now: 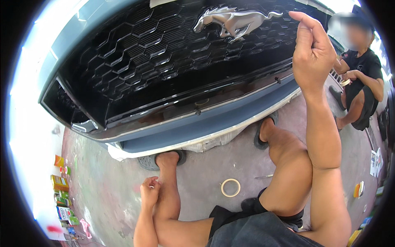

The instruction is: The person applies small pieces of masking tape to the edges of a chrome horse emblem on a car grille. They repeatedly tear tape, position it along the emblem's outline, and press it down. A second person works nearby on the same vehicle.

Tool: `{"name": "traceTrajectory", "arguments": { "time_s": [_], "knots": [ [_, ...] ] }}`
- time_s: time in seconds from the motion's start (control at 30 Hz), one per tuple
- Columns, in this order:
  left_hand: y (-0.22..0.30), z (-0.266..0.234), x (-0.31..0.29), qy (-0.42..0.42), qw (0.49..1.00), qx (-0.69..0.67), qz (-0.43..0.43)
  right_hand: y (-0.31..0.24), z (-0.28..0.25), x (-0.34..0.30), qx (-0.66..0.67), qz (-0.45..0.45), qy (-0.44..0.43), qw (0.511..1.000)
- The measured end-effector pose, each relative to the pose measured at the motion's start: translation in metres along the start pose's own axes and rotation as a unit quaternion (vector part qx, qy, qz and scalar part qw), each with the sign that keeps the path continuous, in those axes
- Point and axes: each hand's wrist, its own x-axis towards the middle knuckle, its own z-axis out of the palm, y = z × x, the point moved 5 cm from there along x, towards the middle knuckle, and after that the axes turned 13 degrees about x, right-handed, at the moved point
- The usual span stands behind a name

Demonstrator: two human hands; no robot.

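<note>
At the bottom of the frame the person squats, two bare legs folded and two sandalled feet planted on the stained concrete floor point(205, 164). The left hand point(149, 192), low and left of centre, rests curled against the left shin, fingers loosely bent and holding nothing that can be seen. Just right of it, between the legs, one roll of masking tape point(230, 187) lies flat on the floor, with one thin metal tool point(263, 176) a little beyond it. The right hand point(311, 53) is raised at the upper right, fingers bent with thumb and forefinger near each other; whether anything is pinched there cannot be told. It hangs just beside one chrome horse emblem point(234, 20) set in the black honeycomb grille point(135, 53) of a blue-grey car bumper point(197, 129), which spans the upper frame. At the lower left edge several small cans and boxes point(61, 197) stand in a cluster. At the far right one other person point(362, 78) crouches, holding a second tape roll point(345, 82).
</note>
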Motion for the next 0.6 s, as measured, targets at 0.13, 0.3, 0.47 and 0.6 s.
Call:
{"name": "traceTrajectory", "arguments": {
  "time_s": [0.13, 0.3, 0.47, 0.6],
  "knots": [
    [-0.006, 0.005, -0.010, -0.085, 0.984, 0.132, -0.090, -0.005, 0.001, -0.009, 0.070, 0.015, -0.020, 0.997],
    [0.008, 0.012, -0.025, -0.250, 0.938, 0.188, -0.147, -0.047, 0.021, -0.014, 0.035, -0.052, -0.096, 0.993],
    [0.005, 0.011, -0.030, -0.237, 0.945, 0.184, -0.132, -0.070, 0.049, -0.002, 0.008, -0.074, -0.202, 0.977],
    [0.003, 0.011, -0.031, -0.230, 0.947, 0.177, -0.138, -0.067, 0.061, 0.010, -0.046, -0.136, -0.174, 0.974]
  ]
}}
